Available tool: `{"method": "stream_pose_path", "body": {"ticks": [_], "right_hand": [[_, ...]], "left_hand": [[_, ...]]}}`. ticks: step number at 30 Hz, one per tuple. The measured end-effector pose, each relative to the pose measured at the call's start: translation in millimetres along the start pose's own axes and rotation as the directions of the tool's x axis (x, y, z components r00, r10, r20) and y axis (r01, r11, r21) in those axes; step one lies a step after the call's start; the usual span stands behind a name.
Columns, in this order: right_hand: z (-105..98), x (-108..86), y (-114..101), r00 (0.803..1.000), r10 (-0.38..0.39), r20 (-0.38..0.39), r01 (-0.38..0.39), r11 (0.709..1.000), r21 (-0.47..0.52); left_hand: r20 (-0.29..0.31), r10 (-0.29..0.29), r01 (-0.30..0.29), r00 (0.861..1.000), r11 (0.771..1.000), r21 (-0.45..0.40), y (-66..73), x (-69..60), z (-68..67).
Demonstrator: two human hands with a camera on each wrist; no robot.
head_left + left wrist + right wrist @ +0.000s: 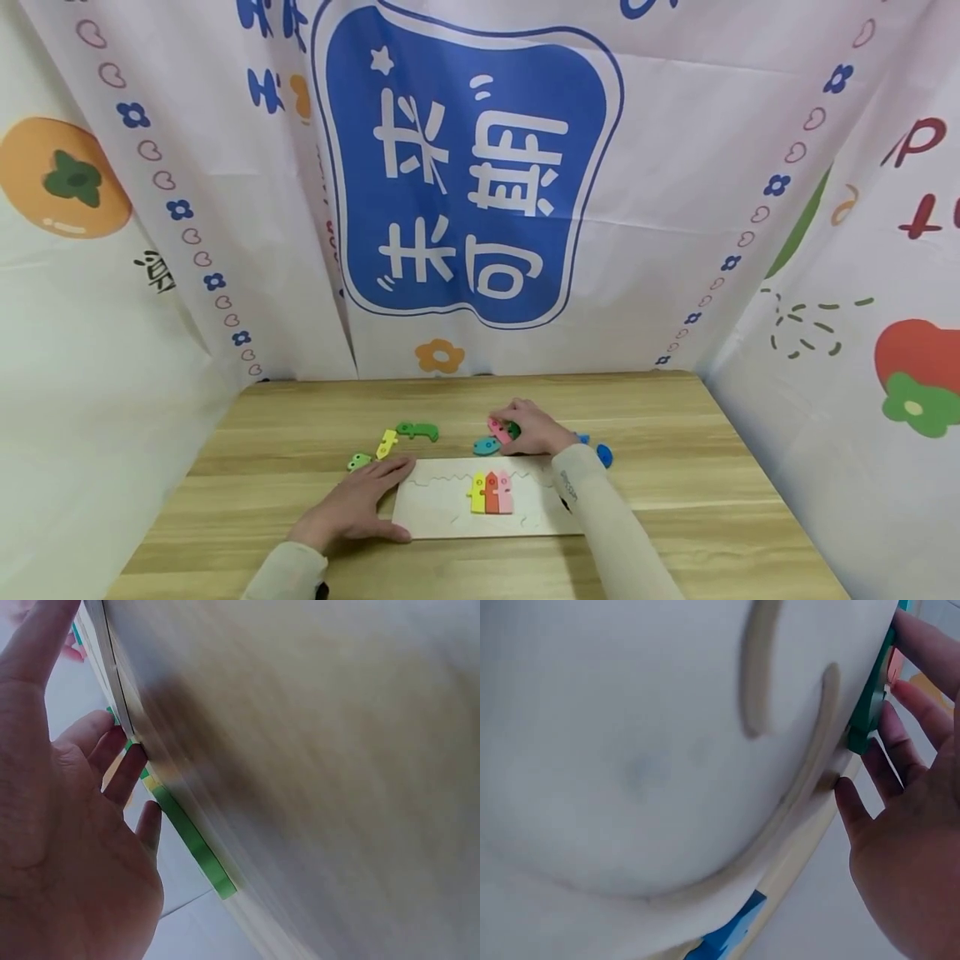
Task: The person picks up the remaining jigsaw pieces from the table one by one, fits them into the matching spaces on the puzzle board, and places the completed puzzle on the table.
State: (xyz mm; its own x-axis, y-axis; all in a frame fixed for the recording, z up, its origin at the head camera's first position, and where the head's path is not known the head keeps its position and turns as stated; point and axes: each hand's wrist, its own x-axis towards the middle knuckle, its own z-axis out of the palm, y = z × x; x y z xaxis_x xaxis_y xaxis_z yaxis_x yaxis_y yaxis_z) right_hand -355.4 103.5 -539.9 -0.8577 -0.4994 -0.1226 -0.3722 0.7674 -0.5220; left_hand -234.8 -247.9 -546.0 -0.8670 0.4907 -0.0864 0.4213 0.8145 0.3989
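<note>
1. I saw a pale wooden board flat on the table, a jagged line along its far side.
2. Within its outline sat a yellow picket, a red picket and a pink picket, side by side.
3. The left hand, thumb and fingers spread, touched the board's left edge.
4. Beyond the far edge, the right hand was at a loose pink piece and a dark green piece; I couldn't tell whether it gripped either.
5. Wood stretched out to either side.
</note>
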Motion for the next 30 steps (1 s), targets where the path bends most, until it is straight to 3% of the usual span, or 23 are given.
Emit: {"method": "stream_pose_path", "body": {"ticks": [6,14,30], "right_hand": [[-4,-0.6,4,1.000,-0.005,-0.004,0.005,1.000,-0.014],[-5,0.6,9,0.998,-0.020,-0.063,0.019,1.000,-0.017],[-7,-1.3,14,0.991,0.076,-0.114,-0.081,0.996,-0.036]], "left_hand": [[0.004,-0.009,0.009,1.000,1.000,0.003,1.1,0.2,0.8],[0.012,-0.019,0.019,1.000,1.000,-0.004,1.6,0.5,-0.5],[0.019,-0.023,0.023,1.000,1.000,-0.013,1.9,-0.6,-0.4]]}}
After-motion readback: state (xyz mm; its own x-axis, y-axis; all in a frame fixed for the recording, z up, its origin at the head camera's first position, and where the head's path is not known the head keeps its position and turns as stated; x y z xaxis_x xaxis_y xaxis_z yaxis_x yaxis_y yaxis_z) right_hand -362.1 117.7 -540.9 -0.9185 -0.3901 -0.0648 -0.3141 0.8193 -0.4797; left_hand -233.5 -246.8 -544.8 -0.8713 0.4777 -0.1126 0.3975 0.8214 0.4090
